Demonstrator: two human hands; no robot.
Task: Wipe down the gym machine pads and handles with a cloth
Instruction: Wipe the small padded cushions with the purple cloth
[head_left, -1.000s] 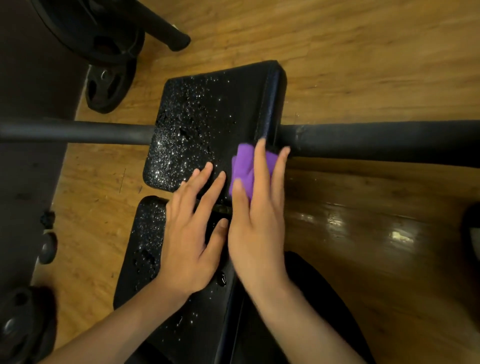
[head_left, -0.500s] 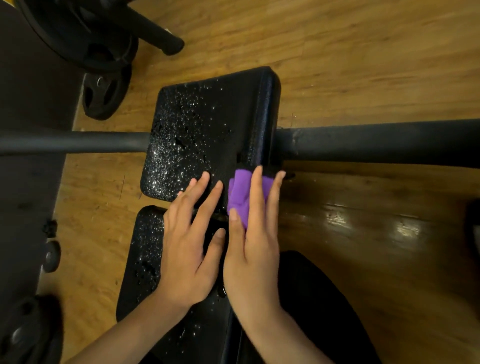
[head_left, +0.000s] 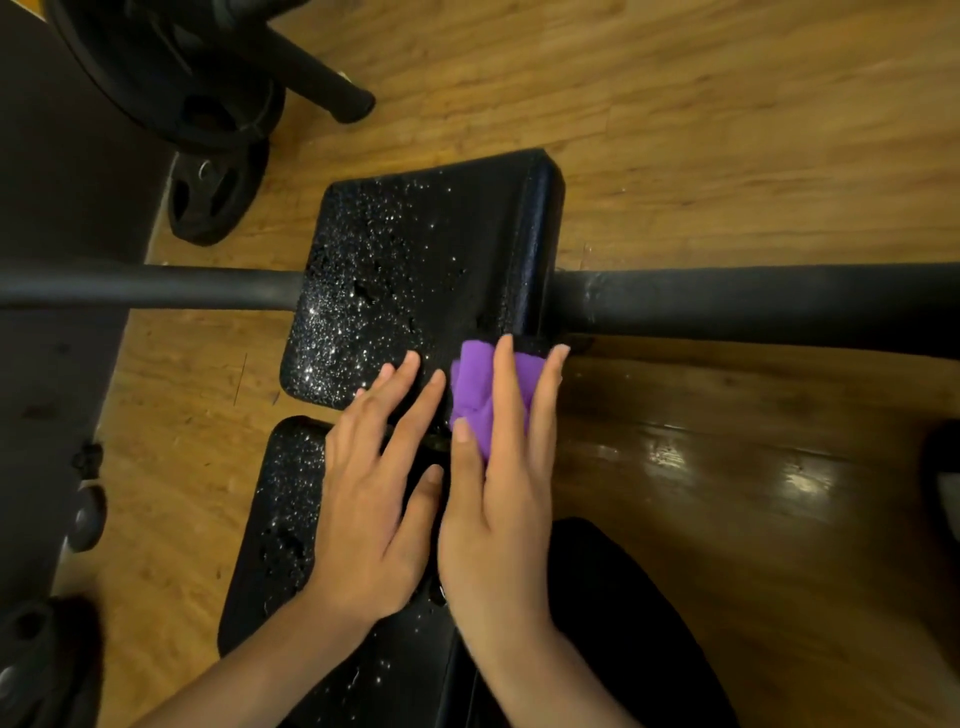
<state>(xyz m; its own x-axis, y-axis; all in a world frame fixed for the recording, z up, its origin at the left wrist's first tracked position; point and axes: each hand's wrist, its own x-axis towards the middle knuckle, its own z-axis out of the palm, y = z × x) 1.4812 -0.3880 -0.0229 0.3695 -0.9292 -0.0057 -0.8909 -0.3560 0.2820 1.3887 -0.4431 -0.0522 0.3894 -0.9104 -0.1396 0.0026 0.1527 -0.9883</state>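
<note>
The right hand (head_left: 493, 499) presses the purple cloth (head_left: 480, 400) flat under straight fingers. The left hand (head_left: 371, 499) lies spread just beside it, holding nothing. Over the last second the cloth has slid down the right edge of the upper pad (head_left: 415, 249), from the bar (head_left: 727, 304) to the pad's near corner at frame centre. That strip looks wiped (droplets glitter across the pad's left half and the lower pad (head_left: 283, 509)), so I judge most wiping remains.
</note>
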